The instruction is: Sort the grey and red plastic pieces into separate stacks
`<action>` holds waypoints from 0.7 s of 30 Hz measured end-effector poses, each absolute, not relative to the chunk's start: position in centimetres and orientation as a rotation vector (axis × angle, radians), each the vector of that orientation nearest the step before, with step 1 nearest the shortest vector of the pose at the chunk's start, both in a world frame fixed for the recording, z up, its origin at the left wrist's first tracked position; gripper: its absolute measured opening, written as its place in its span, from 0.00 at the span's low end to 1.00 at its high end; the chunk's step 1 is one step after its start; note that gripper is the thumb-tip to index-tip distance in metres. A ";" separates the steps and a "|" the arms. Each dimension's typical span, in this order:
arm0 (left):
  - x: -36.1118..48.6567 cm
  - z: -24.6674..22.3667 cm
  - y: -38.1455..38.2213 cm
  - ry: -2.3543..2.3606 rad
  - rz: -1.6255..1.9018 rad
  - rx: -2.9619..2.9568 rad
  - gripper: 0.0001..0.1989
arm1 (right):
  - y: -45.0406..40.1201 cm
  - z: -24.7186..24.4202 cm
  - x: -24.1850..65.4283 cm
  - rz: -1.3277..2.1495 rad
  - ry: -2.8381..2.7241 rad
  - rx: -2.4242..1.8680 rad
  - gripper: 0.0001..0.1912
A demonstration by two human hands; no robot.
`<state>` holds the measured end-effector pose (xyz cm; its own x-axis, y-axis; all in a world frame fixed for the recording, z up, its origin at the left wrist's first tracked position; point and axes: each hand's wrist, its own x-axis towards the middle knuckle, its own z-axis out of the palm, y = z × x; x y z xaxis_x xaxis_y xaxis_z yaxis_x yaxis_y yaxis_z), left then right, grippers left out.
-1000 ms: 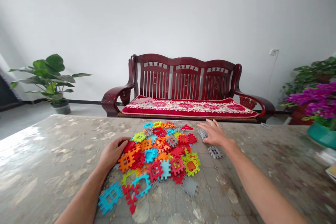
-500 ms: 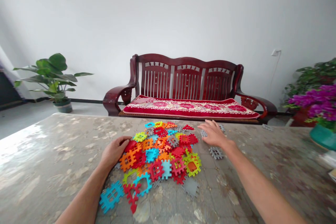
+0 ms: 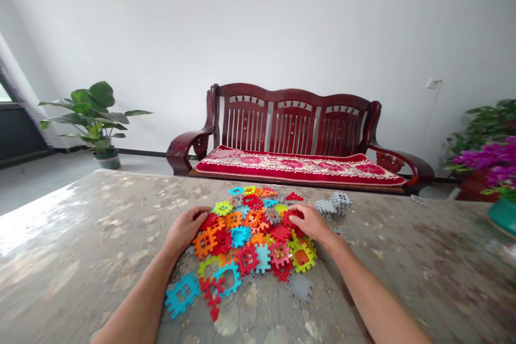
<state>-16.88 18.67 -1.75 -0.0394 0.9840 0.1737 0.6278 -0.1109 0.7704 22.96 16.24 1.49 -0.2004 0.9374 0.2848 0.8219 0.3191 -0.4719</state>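
In the head view, a pile of interlocking plastic pieces [image 3: 241,237] spreads over the middle of the tabletop [image 3: 121,215], reaching close to its far edge. The left hand [image 3: 186,231], loosely curved, meets the pile's left side by a red piece; whether it grips cannot be told. The right hand [image 3: 311,224] bends its fingers over red pieces opposite, grip unclear. Grey pieces [image 3: 341,202] cluster beyond it, near the far edge.

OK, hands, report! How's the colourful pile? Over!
Left hand: left edge of pile. Right hand: right side. Overlapping pieces partly hide others. Grey pieces: just beyond right hand.
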 end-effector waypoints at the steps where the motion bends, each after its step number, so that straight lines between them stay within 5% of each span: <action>1: -16.9 -1.8 18.7 1.685 1.021 1.768 0.18 | 16.1 1.4 23.0 0.286 -2.049 -1.562 0.13; 21: -15.4 -0.3 17.2 1.415 1.255 1.578 0.26 | 10.8 -3.6 22.2 0.065 -1.648 -1.520 0.19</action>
